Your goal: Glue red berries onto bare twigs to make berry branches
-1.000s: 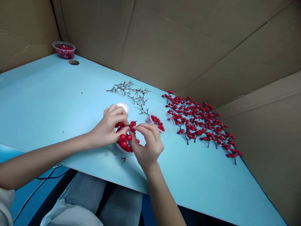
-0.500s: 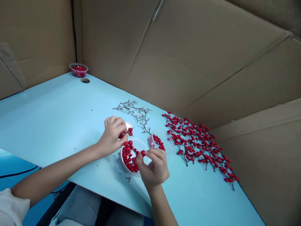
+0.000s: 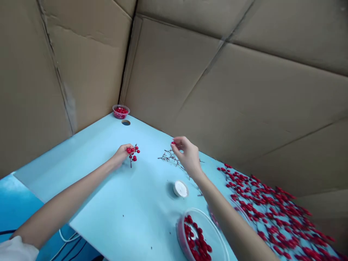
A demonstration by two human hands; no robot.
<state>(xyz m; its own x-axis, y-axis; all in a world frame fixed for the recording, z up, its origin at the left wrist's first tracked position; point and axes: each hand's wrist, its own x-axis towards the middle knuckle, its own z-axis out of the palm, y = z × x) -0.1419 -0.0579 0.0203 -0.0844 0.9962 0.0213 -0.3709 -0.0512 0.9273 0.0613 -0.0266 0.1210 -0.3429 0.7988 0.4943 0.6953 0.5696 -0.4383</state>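
Note:
My left hand (image 3: 122, 155) is closed around a small berry sprig (image 3: 131, 156), whose red berries and dark stem stick out to the right, just above the blue table (image 3: 108, 203). Raised over the middle of the table, my right hand (image 3: 187, 154) pinches a single red berry (image 3: 173, 143) between thumb and fingertips. Below and behind it lie bare brown twigs (image 3: 170, 156), partly covered by the hand. A clear round tub (image 3: 199, 214) with loose red berries stands near the front edge, beside my right forearm.
A small white round container (image 3: 181, 189) sits mid-table. Many berry branches (image 3: 272, 203) spread along the right side. Another tub (image 3: 239, 210) is partly behind my right forearm. In the far corner, a berry-filled tub (image 3: 121, 111) stands by a round hole (image 3: 125, 123). Cardboard walls (image 3: 163, 72) enclose the table.
My view has swung left and up. Both hands have moved away from the berry tub, the left one leftward with the sprig, the right one up and forward with a berry.

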